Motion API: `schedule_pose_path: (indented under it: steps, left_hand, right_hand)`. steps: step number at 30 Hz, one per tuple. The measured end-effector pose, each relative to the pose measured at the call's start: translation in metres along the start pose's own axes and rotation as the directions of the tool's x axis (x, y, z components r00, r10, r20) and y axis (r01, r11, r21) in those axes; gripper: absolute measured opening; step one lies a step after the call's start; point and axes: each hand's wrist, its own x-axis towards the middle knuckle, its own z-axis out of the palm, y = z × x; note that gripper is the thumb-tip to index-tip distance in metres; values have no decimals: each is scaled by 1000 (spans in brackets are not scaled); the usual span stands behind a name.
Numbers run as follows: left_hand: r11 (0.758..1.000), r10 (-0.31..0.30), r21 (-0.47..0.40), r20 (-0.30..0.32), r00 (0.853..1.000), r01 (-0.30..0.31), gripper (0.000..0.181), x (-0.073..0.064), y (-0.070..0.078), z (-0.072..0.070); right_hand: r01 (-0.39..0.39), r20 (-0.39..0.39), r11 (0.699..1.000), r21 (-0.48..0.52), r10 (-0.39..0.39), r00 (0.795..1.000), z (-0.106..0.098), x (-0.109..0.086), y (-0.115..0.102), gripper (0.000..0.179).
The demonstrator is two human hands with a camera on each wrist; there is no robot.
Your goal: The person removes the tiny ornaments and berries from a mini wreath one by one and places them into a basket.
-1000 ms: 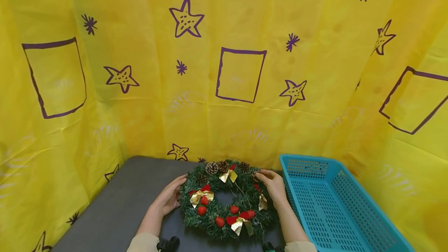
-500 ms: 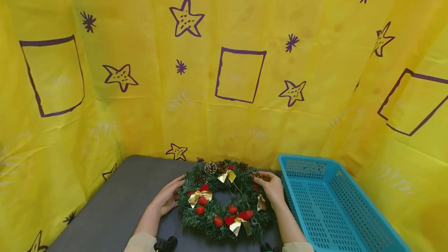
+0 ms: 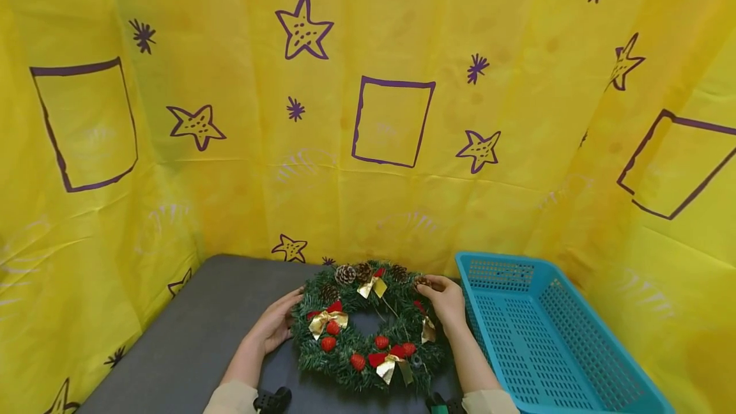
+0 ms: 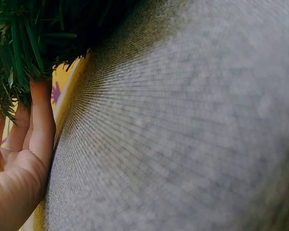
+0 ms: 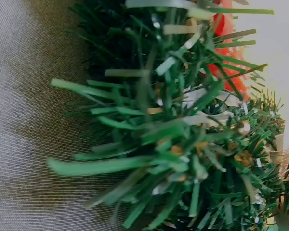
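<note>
A green wreath [image 3: 322, 363] with gold bows, red berries and pine cones lies on the grey table. My left hand [image 3: 273, 323] rests against its left edge. In the left wrist view, the extended fingers [image 4: 42, 113] of that hand touch the green needles [image 4: 19, 53]. At the wreath's upper right, my right hand [image 3: 450, 302] pinches a brown pine cone [image 3: 422, 281] between thumb and fingers. The right wrist view is mostly filled by green wreath needles [image 5: 168, 130], with a bit of red ribbon [image 5: 226, 57] behind them; the right fingers are barely seen at its right edge.
A blue perforated plastic basket [image 3: 535, 331] stands on the right, close beside my right forearm. The dark grey table [image 3: 190, 331] stretches to the left of the wreath. A yellow curtain [image 3: 247, 209] with purple stars hangs behind and at both sides.
My right fingers have shifted slightly on the pine cone. The wreath and left hand hold their place; the head view has drifted a little.
</note>
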Motion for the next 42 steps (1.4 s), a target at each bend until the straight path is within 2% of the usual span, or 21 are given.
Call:
schedule_pose_path:
  steps: [8,20,27,33,39,42]
  left_hand:
    - [1000,12,16,14,1000,-12,68,-2,-3,-2]
    - [1000,3,8,30,1000,-4,64,-1,0,-1]
    - [1000,0,23,2,1000,0,64,0,0,-1]
    - [1000,3,-7,31,1000,-3,68,2,-1,0]
    - [1000,-1,26,6,1000,0,64,2,-1,-1]
    - [1000,2,24,31,1000,-2,67,1,1,-1]
  right_hand:
    - [5,15,1000,17,-5,1000,-3,-1,-8,41]
    - [8,23,1000,28,-9,1000,-11,4,-27,43]
    - [21,10,999,29,-21,1000,-18,13,-41,43]
    - [-4,10,1000,9,4,1000,-27,17,-45,46]
    - [-15,19,1000,21,15,1000,-30,18,-53,47]
    - [-13,18,999,31,12,1000,-34,18,-60,47]
